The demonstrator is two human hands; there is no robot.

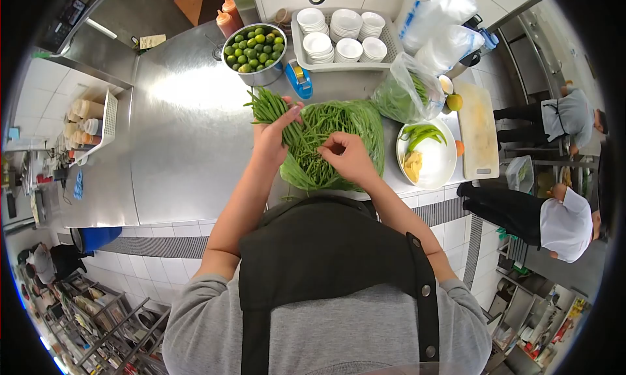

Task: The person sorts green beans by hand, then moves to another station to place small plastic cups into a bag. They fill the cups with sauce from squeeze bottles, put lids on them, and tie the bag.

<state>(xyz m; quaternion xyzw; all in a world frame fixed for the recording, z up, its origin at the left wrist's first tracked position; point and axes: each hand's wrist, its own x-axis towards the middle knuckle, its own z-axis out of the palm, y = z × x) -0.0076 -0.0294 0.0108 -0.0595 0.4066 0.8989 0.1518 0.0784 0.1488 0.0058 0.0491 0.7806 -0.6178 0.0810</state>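
Observation:
My left hand (272, 135) is wrapped round a bunch of green beans (266, 106), whose ends stick out past the fingers. An open green plastic bag (373, 130) full of loose green beans (319, 170) lies on the steel counter in front of me. Over the beans in the bag, my right hand (347, 155) has its thumb and forefinger pressed together; what they pinch, if anything, is too small to make out. To the right, a white plate (437, 163) holds green chillies (422, 135) and a yellowish piece (413, 165).
Behind the bag stand a pot of limes (254, 50), a blue tape dispenser (299, 80) and a tray of white bowls (345, 66). A cutting board (478, 130) lies at the right. People stand at the far right and far left.

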